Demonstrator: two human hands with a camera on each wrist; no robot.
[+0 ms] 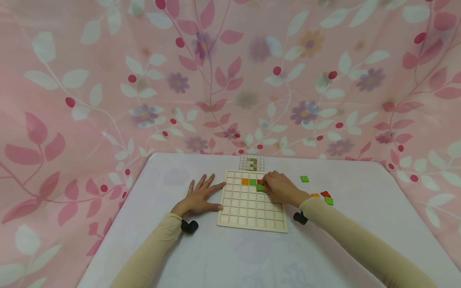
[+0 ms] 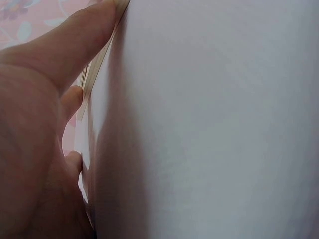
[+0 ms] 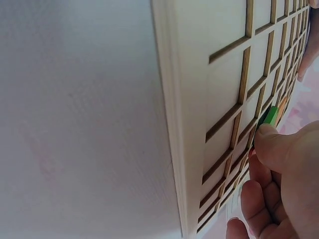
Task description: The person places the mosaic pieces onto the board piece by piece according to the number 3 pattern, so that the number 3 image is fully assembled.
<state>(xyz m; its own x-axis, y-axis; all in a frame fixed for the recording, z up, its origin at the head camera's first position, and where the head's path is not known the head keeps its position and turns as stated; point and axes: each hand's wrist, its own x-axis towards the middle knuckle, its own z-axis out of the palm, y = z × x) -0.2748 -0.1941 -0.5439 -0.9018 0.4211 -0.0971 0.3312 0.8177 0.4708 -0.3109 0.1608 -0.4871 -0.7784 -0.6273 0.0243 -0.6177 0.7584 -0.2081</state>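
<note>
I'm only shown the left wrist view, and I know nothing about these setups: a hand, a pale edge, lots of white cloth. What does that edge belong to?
Observer: A pale board divided into a grid of square compartments.
Operator: Is anybody doing something over on the side I can't see?
Observer: Yes, the right hand has its thumb against a green tile.
Operator: Interesting! And what lies just past the far edge?
Observer: A small card showing a grid with some coloured squares.

the grid board is lying on the table between the left hand and the loose tiles at right, with the pattern card lying behind it and the right hand extending over its rear right.
</note>
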